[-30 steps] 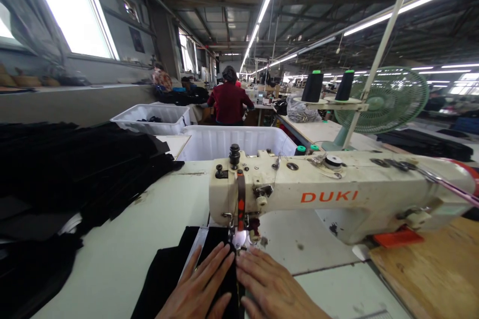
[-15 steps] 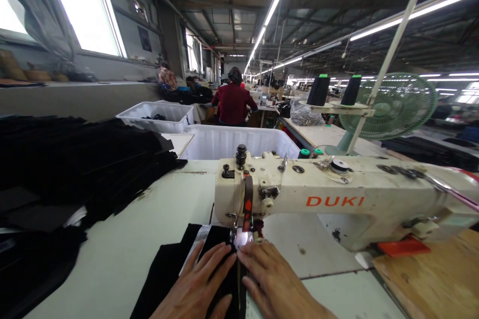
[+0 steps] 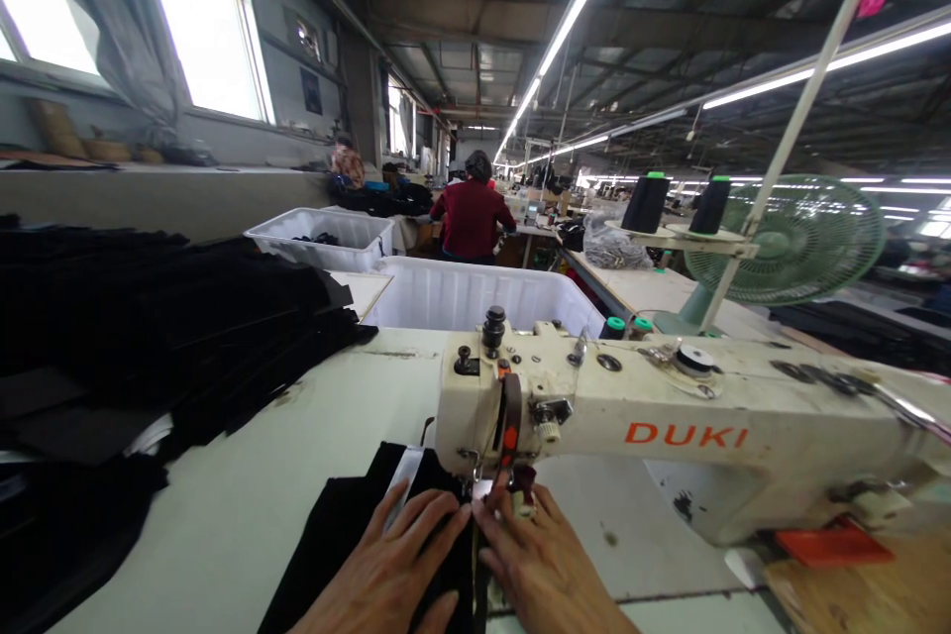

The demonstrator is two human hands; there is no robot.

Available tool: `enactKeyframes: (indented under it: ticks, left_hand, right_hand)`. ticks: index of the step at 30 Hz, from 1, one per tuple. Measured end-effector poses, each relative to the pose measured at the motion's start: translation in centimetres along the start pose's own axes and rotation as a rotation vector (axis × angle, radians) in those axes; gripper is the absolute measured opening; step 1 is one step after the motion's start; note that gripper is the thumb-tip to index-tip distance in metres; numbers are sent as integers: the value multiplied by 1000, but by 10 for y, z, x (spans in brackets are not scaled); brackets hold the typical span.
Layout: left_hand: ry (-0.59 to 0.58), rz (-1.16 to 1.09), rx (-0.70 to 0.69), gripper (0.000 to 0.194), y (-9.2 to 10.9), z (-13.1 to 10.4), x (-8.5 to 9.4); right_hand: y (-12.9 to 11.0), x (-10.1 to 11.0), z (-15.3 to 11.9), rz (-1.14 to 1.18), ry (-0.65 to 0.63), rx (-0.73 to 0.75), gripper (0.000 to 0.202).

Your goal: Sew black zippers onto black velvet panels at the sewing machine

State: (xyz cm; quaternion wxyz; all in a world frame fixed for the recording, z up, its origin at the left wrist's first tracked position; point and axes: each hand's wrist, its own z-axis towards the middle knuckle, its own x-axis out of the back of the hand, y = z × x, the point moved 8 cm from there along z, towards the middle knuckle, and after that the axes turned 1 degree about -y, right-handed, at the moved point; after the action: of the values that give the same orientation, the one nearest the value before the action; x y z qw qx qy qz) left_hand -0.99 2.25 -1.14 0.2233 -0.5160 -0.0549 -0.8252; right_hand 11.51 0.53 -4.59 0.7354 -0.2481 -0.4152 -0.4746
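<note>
Black fabric (image 3: 338, 525) with a pale strip (image 3: 405, 475) across it lies under the needle end of a white sewing machine (image 3: 580, 396). My left hand (image 3: 401, 555) rests flat on this fabric, fingers stretched toward the needle. On the other side, my right hand (image 3: 539, 555) touches the fabric's right edge with its fingers apart, one reaching up by the dark lever with red marks (image 3: 510, 421). Both hands' fingertips nearly meet in front of the lit needle area (image 3: 482, 488). The presser foot is mostly hidden.
A heap of black cut pieces (image 3: 163, 317) covers the table's left side. White plastic bins (image 3: 490, 282) stand behind the machine. Thread cones (image 3: 645, 203) and a green fan (image 3: 788, 238) are at right. A co-worker in dark red (image 3: 474, 218) sits ahead.
My right hand's fingers have spread, and one has lifted toward the lever. My left hand stays on the fabric. The whole view has shifted slightly.
</note>
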Motion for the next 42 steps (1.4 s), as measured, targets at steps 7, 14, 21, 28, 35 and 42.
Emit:
enactKeyframes:
  ticks: [7,14,21,28,35,42]
  left_hand:
    - [29,-2,-11,56,1,-6,-6]
    - [12,27,-26,54,1,1,-12]
    - [16,-44,-12,56,1,-5,-6]
    - [11,-89,-9,58,-3,-1,-7]
    - [-40,21,-43,51,2,5,-4]
    - [-106,-55,-19,46,-5,2,-17]
  right_hand:
    - [-3,1,1,119,-41,3,30]
    - [-2,7,7,203,-117,-2,32]
    - [-1,10,6,177,-89,18,27]
    - [-1,10,9,215,-102,33,28]
    - [2,2,11,280,-189,1,33]
    - [5,1,5,201,-198,-33,41]
